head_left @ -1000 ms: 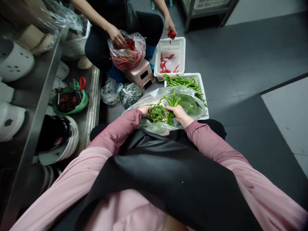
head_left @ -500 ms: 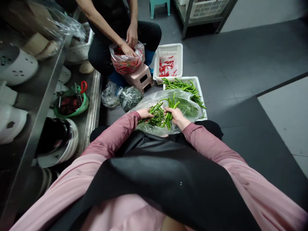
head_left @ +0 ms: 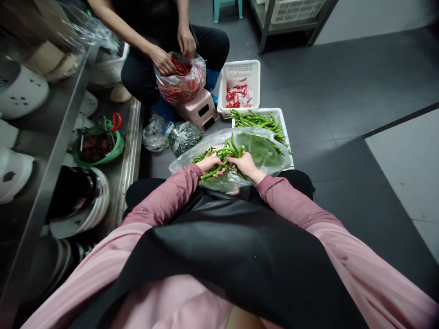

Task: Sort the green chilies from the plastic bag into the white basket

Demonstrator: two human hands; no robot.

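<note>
Over a clear plastic bag [head_left: 219, 183] on my lap, my left hand [head_left: 210, 165] is closed on a few long green chili peppers [head_left: 207, 175]. Close beside it, my right hand [head_left: 244, 163] grips more green chilies [head_left: 236, 145], whose ends stick up above the fingers. The two hands nearly meet, and the chilies cross between them. Green stems and chilies lie in the bag behind and under my hands. Just beyond the bag, a white basket [head_left: 286, 132] holds many green chilies.
Opposite me, a co-worker's hands [head_left: 164, 61] reach into a bag of red chilies [head_left: 180, 89] on a pink stool [head_left: 197, 109]. A white basket [head_left: 255, 68] with red chilies stands beside it. Tied bags [head_left: 185, 137] lie on the floor. A metal shelf [head_left: 128, 151] with bowls runs along the left.
My hands have come closer together, the left moving right and slightly toward me. The co-worker's left-side hand in view has shifted back to the bag's left rim.
</note>
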